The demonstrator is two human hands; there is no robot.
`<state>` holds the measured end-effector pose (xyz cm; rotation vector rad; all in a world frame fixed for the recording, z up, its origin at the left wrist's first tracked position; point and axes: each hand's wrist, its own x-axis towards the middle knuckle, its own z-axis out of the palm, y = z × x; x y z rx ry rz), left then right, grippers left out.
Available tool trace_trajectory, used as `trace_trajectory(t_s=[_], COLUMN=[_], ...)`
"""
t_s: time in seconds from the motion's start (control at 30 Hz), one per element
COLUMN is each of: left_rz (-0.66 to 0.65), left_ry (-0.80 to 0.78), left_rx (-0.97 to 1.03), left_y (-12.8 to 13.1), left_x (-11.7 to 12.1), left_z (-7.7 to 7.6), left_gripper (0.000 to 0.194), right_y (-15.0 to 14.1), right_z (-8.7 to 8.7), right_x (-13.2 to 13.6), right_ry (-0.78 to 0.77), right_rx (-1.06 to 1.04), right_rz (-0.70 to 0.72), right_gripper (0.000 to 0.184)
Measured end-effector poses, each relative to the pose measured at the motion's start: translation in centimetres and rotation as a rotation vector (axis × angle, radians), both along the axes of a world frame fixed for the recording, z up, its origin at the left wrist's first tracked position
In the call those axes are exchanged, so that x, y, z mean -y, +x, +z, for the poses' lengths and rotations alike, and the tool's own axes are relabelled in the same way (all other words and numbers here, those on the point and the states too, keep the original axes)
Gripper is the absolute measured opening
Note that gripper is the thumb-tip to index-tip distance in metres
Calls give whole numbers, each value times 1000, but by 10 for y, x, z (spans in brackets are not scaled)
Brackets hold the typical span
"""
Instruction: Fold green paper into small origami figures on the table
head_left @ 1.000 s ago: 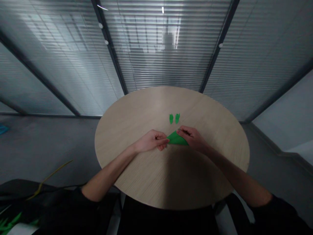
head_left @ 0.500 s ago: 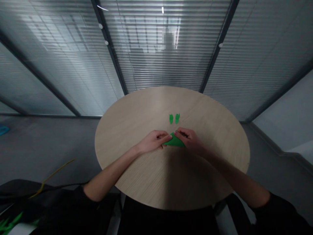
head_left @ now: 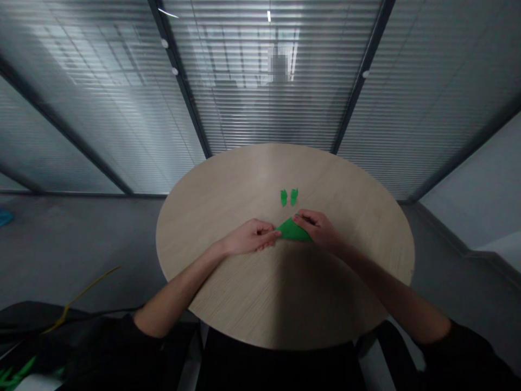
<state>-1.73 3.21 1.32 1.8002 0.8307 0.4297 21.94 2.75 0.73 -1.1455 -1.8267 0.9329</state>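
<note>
Paper triangle [head_left: 293, 231]: 1, between left hand [head_left: 251, 238], right hand [head_left: 318, 228] | green cutouts [head_left: 284, 197]: 2

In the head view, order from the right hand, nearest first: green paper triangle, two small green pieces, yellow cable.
1. Green paper triangle: touching the right hand, at left.
2. Two small green pieces: ahead on the table, too close to rank.
3. Yellow cable: left, off the table.

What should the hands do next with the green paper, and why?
Maybe the right hand should press along the green paper triangle to flatten it, because the left hand is holding its pointed end steady.
</note>
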Motion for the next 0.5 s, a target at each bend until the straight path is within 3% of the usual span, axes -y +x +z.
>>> trace_trajectory(t_s=[0.17,0.5], left_rz=[141,117], left_ry=[189,140], left_rx=[99,152], left_y=[13,21], left_x=[5,16], left_z=[4,3], left_gripper=[37,36], right_y=[-8,-12], right_z=[-4,-3], right_x=[5,9], right_ry=[-22,-57], right_rx=[7,-6], right_rz=[41,81], right_gripper=[39,40])
